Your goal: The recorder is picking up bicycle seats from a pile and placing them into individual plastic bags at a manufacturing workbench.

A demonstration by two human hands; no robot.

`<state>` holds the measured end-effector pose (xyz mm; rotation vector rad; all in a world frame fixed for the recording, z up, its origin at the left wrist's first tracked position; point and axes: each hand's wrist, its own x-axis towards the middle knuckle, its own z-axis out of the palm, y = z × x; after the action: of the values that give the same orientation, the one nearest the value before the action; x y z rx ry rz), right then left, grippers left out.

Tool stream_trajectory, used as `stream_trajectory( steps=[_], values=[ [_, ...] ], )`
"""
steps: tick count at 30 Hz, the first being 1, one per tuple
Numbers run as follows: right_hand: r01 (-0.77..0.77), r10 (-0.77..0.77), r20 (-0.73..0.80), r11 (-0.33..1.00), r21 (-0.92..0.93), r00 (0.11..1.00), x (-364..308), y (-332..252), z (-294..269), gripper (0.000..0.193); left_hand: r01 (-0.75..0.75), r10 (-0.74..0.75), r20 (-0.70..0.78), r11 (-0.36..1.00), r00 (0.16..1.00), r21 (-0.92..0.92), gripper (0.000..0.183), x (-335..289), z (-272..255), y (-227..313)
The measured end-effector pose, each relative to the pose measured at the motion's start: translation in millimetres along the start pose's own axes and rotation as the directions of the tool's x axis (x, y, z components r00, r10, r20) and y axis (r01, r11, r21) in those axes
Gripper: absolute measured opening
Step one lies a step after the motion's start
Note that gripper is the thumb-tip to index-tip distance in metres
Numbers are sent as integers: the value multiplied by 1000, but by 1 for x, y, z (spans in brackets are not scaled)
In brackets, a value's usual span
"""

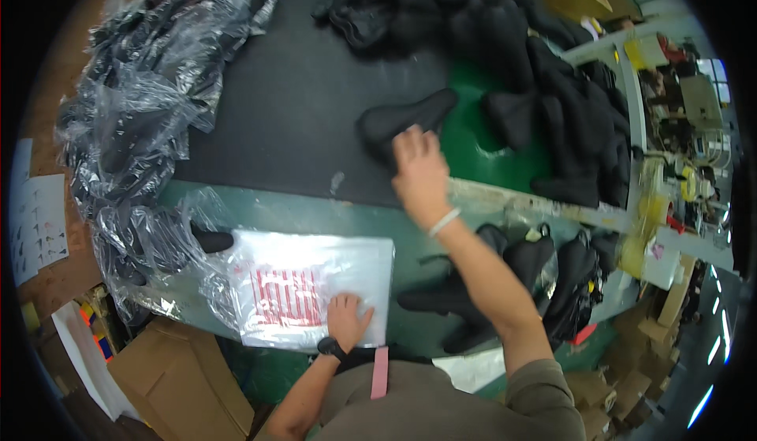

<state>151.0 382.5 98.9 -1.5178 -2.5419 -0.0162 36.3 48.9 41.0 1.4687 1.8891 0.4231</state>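
Note:
My left hand (349, 323) lies with its fingers spread on the lower right part of a stack of clear plastic bags (363, 259) printed in red. On the dark mat ahead rests a black bicycle saddle (394, 117), its narrow end pointing right. My right hand (420, 173) reaches to it with stretched fingers, the fingertips over its near edge. The thumb is hard to make out, and I see no grip around the saddle.
Saddles wrapped in clear plastic (150, 102) are heaped along the left. More black saddles (544, 102) pile up at the far right, and several black saddles (528, 259) lie beside my right forearm. A cardboard box (177, 378) stands at the lower left.

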Motion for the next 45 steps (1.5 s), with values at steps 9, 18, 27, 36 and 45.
stream_trajectory(
  steps=[9, 18, 27, 36, 45],
  values=[
    [-154, 96, 148, 875, 459, 984, -160, -18, -35, 60, 230, -472, -147, 649, 869, -725, 77, 123, -68, 25],
    [-145, 244, 642, 968, -204, 727, -222, 101, -24, 70, 181, -222, -88, 925, 971, -333, 82, 130, -64, 18],
    [185, 85, 841, 959, -214, 534, -100, 67, -109, 32, 301, -309, 91, 746, 947, -594, 92, 134, -51, -8],
    [-652, 687, 107, 611, 449, 718, -106, 57, -3, 92, 392, -433, 166, 510, 886, -766, 80, 99, -11, 10],
    [-667, 637, 208, 671, 322, 742, -144, 38, 41, 100, 193, -207, 24, 856, 978, -480, 88, 124, -32, 20]
  ],
)
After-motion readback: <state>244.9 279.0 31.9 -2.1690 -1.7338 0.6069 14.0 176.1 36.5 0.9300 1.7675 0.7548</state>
